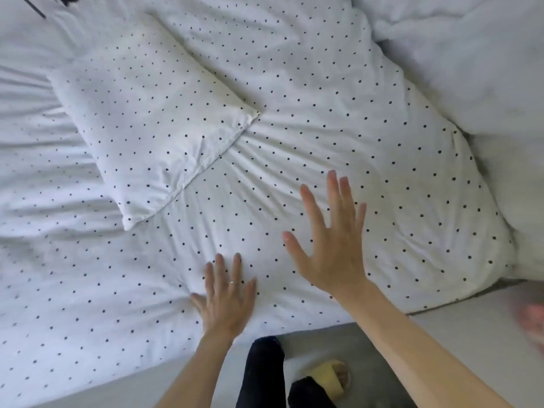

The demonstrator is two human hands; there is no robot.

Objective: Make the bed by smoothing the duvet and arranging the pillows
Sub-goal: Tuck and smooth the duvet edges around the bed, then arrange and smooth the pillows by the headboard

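Observation:
A large white pillow with black dots (338,134) lies across the middle of the bed. A smaller dotted pillow (153,122) rests on its left part, tilted. My left hand (226,298) presses flat on the large pillow's near edge, fingers straight, a ring on one finger. My right hand (329,240) is spread flat over the same pillow, fingers splayed; I cannot tell if it touches the fabric. The dotted duvet (53,275) spreads wrinkled to the left and front.
A plain white duvet or pillow (471,54) is bunched at the upper right. The bed's near edge (471,316) runs along the bottom, with grey floor (368,343) below it. My dark trouser legs and a yellow slipper (329,378) stand close to the bed.

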